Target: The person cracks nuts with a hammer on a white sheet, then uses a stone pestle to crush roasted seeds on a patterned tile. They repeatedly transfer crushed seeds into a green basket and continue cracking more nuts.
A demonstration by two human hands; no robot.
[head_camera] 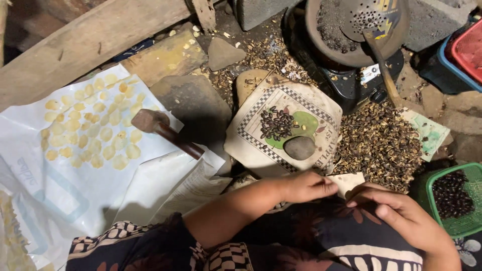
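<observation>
both hands (306, 186) (396, 213) pinch a small piece above the lap.

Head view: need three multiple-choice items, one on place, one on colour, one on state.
1. Where does the wooden mallet lie?
A. on the white sheet
B. in the green basket
C. in the person's lap

2. What colour is the basket holding dark seeds?
A. red
B. green
C. yellow

3. What state is the left hand in?
A. flat and open
B. gripping the mallet
C. fingers pinched together

Answers: 1 A, its head rests on the white sheet beside the pale flattened pieces; 2 B, its rim is green; 3 C, fingertips meet near the right hand.
</observation>
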